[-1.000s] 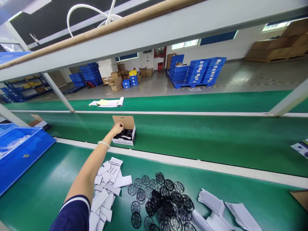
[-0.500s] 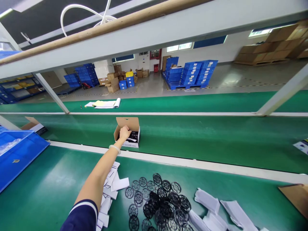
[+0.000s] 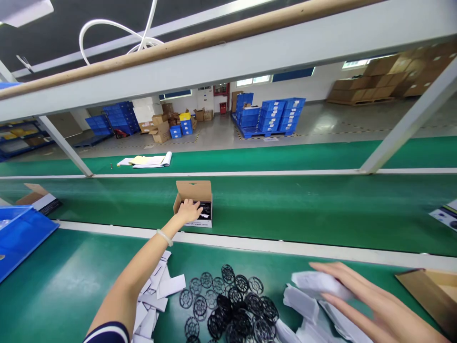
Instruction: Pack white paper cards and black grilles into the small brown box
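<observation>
My left hand (image 3: pixel 189 211) reaches into an open cardboard box (image 3: pixel 194 190) with white outer sides. Its fingers are spread over black contents (image 3: pixel 206 208) inside; what lies beneath the palm is hidden. At the lower right, my right hand (image 3: pixel 360 297) has its thumb and fingers around a white wrapped packet (image 3: pixel 319 284), above a pile of similar white packets (image 3: pixel 303 305). Many round black spoked discs (image 3: pixel 233 305) lie heaped between my arms. Beside my left forearm are scattered white paper cards (image 3: pixel 152 297).
A blue bin (image 3: pixel 26 238) stands at the left, with another open box (image 3: pixel 39 197) behind it. Cardboard (image 3: pixel 428 295) sits at the right edge. A printed box (image 3: pixel 446 214) lies on the belt at right. Overhead runs a shelf beam (image 3: pixel 214 62); papers (image 3: pixel 146 160) lie farther back.
My right hand has come into view and taken hold of a white packet. My left hand's fingers have spread out in the box. The box sits slightly farther right, and the view has shifted.
</observation>
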A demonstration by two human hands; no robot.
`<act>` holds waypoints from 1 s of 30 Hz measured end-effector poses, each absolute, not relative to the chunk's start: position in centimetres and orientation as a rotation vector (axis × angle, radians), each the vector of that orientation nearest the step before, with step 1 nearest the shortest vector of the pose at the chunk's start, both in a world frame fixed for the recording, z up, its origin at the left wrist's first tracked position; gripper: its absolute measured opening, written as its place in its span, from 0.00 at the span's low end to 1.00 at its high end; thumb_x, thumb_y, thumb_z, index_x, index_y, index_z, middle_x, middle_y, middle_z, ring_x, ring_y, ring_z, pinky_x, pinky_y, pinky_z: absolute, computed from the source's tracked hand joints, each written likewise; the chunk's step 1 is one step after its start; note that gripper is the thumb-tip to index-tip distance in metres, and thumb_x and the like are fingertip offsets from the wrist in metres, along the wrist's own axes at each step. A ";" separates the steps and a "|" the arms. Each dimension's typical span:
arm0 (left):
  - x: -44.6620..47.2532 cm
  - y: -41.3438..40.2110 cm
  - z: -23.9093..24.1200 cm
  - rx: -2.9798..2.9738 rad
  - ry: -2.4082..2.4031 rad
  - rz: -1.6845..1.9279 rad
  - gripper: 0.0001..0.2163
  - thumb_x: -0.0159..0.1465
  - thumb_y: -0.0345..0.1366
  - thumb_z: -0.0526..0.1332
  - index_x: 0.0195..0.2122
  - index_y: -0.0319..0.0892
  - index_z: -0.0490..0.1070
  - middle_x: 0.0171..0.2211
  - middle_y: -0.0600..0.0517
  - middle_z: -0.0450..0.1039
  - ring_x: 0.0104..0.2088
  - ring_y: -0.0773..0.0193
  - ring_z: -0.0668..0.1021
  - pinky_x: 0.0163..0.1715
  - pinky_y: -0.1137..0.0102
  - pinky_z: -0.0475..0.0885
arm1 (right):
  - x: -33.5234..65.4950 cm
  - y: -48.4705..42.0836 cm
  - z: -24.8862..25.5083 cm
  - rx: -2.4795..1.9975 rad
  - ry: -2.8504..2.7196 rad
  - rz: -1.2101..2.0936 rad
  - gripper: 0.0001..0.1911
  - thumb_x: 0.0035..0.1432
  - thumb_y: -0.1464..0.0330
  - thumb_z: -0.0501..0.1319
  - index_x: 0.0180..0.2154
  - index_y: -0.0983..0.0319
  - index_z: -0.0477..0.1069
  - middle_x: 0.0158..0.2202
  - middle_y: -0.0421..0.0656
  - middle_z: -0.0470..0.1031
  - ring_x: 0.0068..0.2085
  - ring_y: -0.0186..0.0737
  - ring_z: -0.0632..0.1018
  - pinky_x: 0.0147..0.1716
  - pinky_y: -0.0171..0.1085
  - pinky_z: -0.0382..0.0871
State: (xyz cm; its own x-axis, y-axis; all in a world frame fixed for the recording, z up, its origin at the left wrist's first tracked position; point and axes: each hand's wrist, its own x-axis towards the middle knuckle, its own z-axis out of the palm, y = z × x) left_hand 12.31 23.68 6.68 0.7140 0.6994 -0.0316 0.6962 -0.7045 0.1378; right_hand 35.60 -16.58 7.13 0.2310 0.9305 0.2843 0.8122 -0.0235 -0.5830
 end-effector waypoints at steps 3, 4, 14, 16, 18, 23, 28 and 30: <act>11.9 22.6 6.8 2.842 0.908 0.034 0.15 0.62 0.43 0.57 0.48 0.49 0.73 0.46 0.46 0.72 0.49 0.52 0.69 0.49 0.62 0.66 | 34.6 -10.8 10.9 -1.753 -1.580 0.406 0.20 0.61 0.53 0.56 0.53 0.48 0.63 0.48 0.50 0.71 0.46 0.56 0.74 0.42 0.52 0.73; 12.0 22.1 6.6 2.852 0.886 0.037 0.12 0.62 0.40 0.57 0.44 0.49 0.76 0.44 0.47 0.73 0.48 0.53 0.70 0.48 0.64 0.66 | 34.4 -8.7 11.9 -1.704 -1.566 0.464 0.20 0.60 0.53 0.56 0.51 0.52 0.64 0.46 0.50 0.72 0.44 0.54 0.75 0.41 0.50 0.74; 17.2 18.3 4.0 2.821 1.256 0.235 0.15 0.64 0.29 0.50 0.38 0.32 0.77 0.37 0.34 0.74 0.43 0.44 0.73 0.35 0.57 0.71 | 31.4 12.2 12.5 -1.540 -1.662 0.366 0.18 0.57 0.73 0.58 0.51 0.62 0.65 0.49 0.45 0.72 0.43 0.44 0.74 0.43 0.39 0.68; 17.4 17.3 3.7 2.849 1.168 0.249 0.15 0.64 0.33 0.51 0.37 0.31 0.77 0.38 0.33 0.73 0.45 0.43 0.72 0.39 0.54 0.70 | 31.0 14.3 11.6 -1.613 -1.674 0.367 0.19 0.57 0.76 0.59 0.50 0.63 0.65 0.48 0.46 0.73 0.41 0.43 0.75 0.41 0.38 0.68; 17.1 16.3 3.6 2.876 1.053 0.260 0.17 0.65 0.38 0.52 0.39 0.31 0.76 0.40 0.33 0.73 0.46 0.42 0.71 0.43 0.52 0.68 | 30.7 15.7 10.5 -1.659 -1.689 0.390 0.17 0.57 0.77 0.60 0.49 0.63 0.66 0.46 0.45 0.74 0.39 0.42 0.76 0.40 0.37 0.68; 15.0 13.8 3.6 2.875 0.847 0.311 0.19 0.65 0.42 0.52 0.51 0.34 0.70 0.51 0.36 0.70 0.51 0.46 0.68 0.51 0.53 0.65 | 30.3 17.4 7.6 -1.768 -1.749 0.417 0.15 0.57 0.77 0.61 0.46 0.61 0.68 0.47 0.44 0.73 0.42 0.44 0.75 0.43 0.37 0.65; 10.7 11.6 5.4 2.789 0.638 0.331 0.16 0.63 0.40 0.57 0.49 0.40 0.71 0.56 0.38 0.66 0.58 0.44 0.63 0.56 0.49 0.61 | 29.9 18.6 5.3 -1.885 -1.808 0.430 0.12 0.59 0.76 0.61 0.46 0.61 0.67 0.40 0.43 0.75 0.40 0.42 0.75 0.39 0.35 0.65; 8.4 11.1 6.5 2.743 0.596 0.315 0.14 0.63 0.39 0.57 0.48 0.42 0.71 0.54 0.40 0.68 0.59 0.44 0.62 0.57 0.48 0.61 | 29.7 18.5 4.8 -1.912 -1.872 0.426 0.11 0.59 0.77 0.61 0.43 0.61 0.70 0.41 0.42 0.74 0.41 0.41 0.74 0.40 0.34 0.64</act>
State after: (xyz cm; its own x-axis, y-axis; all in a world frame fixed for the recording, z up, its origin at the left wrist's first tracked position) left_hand 8.38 11.12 6.49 0.8888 0.4347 0.1454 0.3651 -0.8632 0.3487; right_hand 29.75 18.54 4.76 0.0422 0.9960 0.0782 0.8643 0.0029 -0.5030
